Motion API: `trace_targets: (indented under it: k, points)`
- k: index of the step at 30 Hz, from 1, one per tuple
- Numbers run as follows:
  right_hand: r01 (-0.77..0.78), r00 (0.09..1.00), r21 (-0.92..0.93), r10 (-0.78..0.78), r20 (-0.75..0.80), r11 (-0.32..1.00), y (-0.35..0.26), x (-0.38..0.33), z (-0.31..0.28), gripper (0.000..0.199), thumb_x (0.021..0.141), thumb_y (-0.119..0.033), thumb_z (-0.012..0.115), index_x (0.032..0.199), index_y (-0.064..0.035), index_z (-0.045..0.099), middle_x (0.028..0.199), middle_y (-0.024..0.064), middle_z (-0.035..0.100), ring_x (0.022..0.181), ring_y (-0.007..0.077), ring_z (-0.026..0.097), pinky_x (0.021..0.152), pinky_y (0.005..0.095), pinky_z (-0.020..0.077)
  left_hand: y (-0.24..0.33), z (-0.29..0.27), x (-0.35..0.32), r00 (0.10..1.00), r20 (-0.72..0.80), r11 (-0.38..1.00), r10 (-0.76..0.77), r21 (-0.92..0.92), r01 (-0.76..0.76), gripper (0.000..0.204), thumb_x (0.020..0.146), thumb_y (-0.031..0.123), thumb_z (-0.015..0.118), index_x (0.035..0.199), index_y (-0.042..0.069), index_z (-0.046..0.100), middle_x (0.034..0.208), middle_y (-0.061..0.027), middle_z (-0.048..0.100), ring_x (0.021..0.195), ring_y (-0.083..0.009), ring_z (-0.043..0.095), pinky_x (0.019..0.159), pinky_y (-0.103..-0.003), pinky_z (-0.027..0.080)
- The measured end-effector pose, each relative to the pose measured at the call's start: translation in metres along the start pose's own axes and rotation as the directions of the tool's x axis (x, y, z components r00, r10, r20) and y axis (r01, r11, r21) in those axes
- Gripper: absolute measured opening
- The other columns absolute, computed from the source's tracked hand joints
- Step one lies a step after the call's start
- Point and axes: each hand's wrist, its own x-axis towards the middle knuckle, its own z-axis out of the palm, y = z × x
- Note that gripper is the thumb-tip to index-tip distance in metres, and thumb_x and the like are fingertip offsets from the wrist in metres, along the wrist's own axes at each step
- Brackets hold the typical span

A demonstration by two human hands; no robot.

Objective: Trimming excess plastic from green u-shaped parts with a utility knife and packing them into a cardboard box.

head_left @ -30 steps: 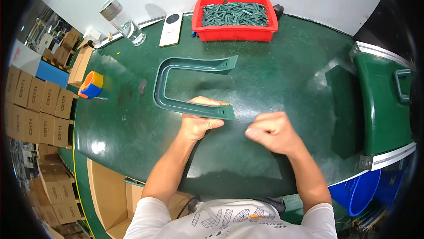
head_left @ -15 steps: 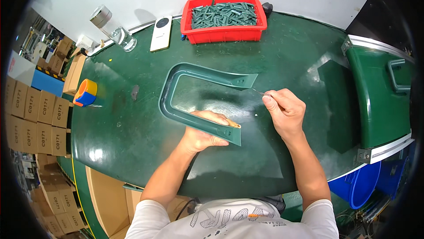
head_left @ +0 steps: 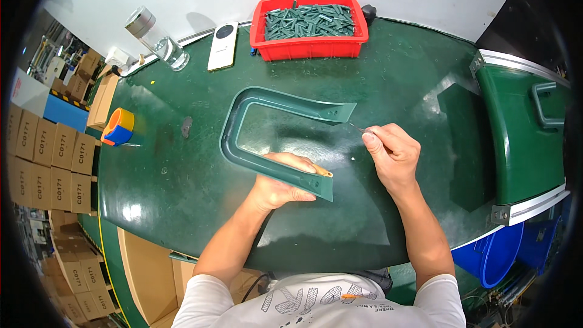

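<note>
My left hand (head_left: 280, 183) is wrapped round the lower leg of a dark green U-shaped plastic channel (head_left: 229, 128), thumb on the near side. A tan covering, seemingly a finger cot (head_left: 322, 171), shows on a fingertip behind that leg. The channel is held above the table, its open end toward my right hand (head_left: 398, 152). Thumb and fingers of that hand pinch a thin, pointed metal tool (head_left: 357, 128). Its tip lies at the lower edge of the upper leg's end; whether it touches, I cannot tell. Most of the tool is hidden in my fingers.
On the green table (head_left: 182, 206), a red bin (head_left: 313, 50) of small green pieces stands at the back. A white phone (head_left: 222, 49), a glass bottle (head_left: 164, 46) and orange and blue tape rolls (head_left: 119, 128) sit leftward. A green panel with a handle (head_left: 522, 128) is at right.
</note>
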Motion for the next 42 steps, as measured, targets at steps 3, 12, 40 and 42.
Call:
trace_targets:
  k: [3, 12, 40, 42]
  points:
    - [-0.004, 1.000, -0.011, 0.004, 0.007, 1.000, 0.000, 0.000, 0.000, 0.015, 0.079, -0.014, 0.072, 0.082, 0.0008, 0.069, 0.066, 0.0067, 0.060, 0.057, 0.0140, 0.055, 0.051, 0.0261, 0.0413, 0.000, 0.001, 0.001, 1.000, 0.014, 1.000, 0.005, 0.023, -0.005, 0.044, 0.058, 0.009, 0.086, 0.096, 0.005, 0.063, 0.082, -0.0223, 0.067, 0.079, -0.0343, 0.068, 0.067, -0.041, 0.052]
    - [0.015, 1.000, -0.013, -0.016, -0.003, 1.000, 0.002, 0.000, 0.001, 0.014, 0.078, -0.013, 0.072, 0.080, 0.0004, 0.069, 0.066, 0.0069, 0.061, 0.056, 0.0153, 0.056, 0.050, 0.0267, 0.0421, 0.000, 0.002, 0.001, 0.999, 0.033, 1.000, 0.004, 0.007, -0.004, 0.042, 0.059, 0.009, 0.085, 0.094, 0.004, 0.063, 0.082, -0.0221, 0.067, 0.078, -0.0339, 0.068, 0.066, -0.040, 0.052]
    - [-0.527, 0.848, 0.284, 0.515, 0.124, 0.801, 0.009, 0.016, -0.021, 0.033, 0.090, -0.029, 0.061, 0.081, 0.0027, 0.066, 0.060, 0.0044, 0.059, 0.051, 0.0086, 0.054, 0.046, 0.0218, 0.0404, 0.006, -0.009, 0.001, 0.966, 0.192, 0.984, -0.170, 0.081, 0.157, 0.043, 0.052, -0.002, 0.086, 0.090, 0.002, 0.068, 0.089, -0.0162, 0.069, 0.087, -0.0290, 0.067, 0.074, -0.036, 0.055]
    - [-0.603, 0.798, 0.380, 0.535, 0.279, 0.701, 0.008, 0.015, -0.027, 0.035, 0.091, -0.029, 0.059, 0.077, 0.0020, 0.064, 0.060, 0.0056, 0.060, 0.048, 0.0093, 0.054, 0.044, 0.0216, 0.0399, 0.007, -0.010, 0.002, 0.973, 0.174, 0.987, -0.154, 0.069, 0.144, 0.040, 0.054, 0.002, 0.086, 0.089, 0.002, 0.067, 0.083, -0.0179, 0.068, 0.082, -0.0321, 0.068, 0.070, -0.039, 0.054]
